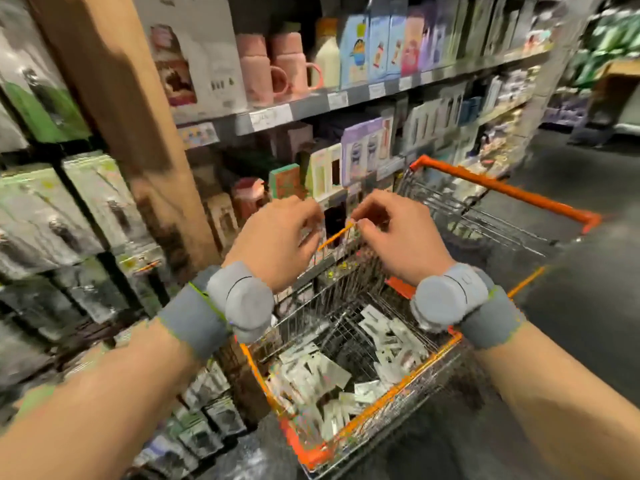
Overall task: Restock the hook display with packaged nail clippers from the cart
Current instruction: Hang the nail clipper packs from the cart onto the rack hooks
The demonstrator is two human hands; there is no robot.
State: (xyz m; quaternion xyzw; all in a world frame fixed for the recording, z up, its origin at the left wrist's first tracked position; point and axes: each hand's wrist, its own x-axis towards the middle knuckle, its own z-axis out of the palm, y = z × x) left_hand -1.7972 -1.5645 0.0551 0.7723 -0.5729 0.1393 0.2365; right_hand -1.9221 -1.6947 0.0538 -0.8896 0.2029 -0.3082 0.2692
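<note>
the cart, a wire basket with orange trim, stood below and beyond both hands, and its long axis ran away from the person toward the upper right. the hook display hung well off to the left of the left hand, its carded packs in blurred rows. the loose packaged nail clippers lay heaped in the cart's near basket, directly under the wrists and between the forearms, about as near to one hand as the other; the packs pointed every which way, so no shared long axis could be told. the left hand and the right hand were raised close together above the heap, fingers curled. between them was a thin orange strip, its long axis slanting from lower left to upper right; the right fingertips pinched its upper end, while the left hand's grip on the lower end could not be told for blur. judging from this, the next pick would call for a reach straight down.
</note>
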